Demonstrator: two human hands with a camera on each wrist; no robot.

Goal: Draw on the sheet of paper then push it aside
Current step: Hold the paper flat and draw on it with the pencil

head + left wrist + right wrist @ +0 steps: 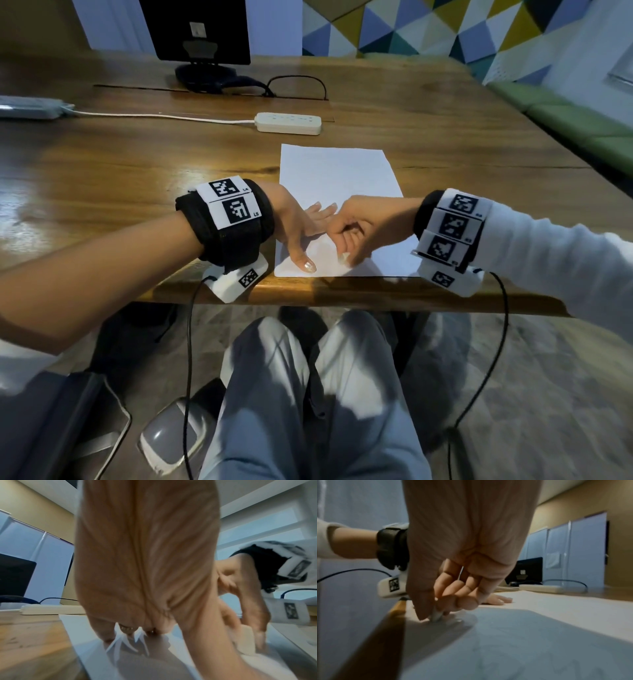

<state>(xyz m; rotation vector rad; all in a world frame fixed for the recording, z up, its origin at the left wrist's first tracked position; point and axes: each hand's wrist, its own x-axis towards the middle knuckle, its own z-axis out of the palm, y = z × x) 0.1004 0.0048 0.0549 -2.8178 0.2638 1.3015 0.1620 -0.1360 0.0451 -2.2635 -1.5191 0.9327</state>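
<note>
The left hand (pixel 301 226) lies flat with straight fingers on the sheet of paper (pixel 337 174), touching the right hand (pixel 359 226), whose curled fingers meet the sheet; a white power strip (pixel 289 122) sits beyond both hands.

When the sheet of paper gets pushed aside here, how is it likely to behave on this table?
The sheet of paper is single, thin and flat, so it will probably slide easily on the glossy wooden table. Pushed from one edge it may buckle rather than travel. The left hand lies flat on it; the right hand pinches a pen, so it should stay put until released.
</note>
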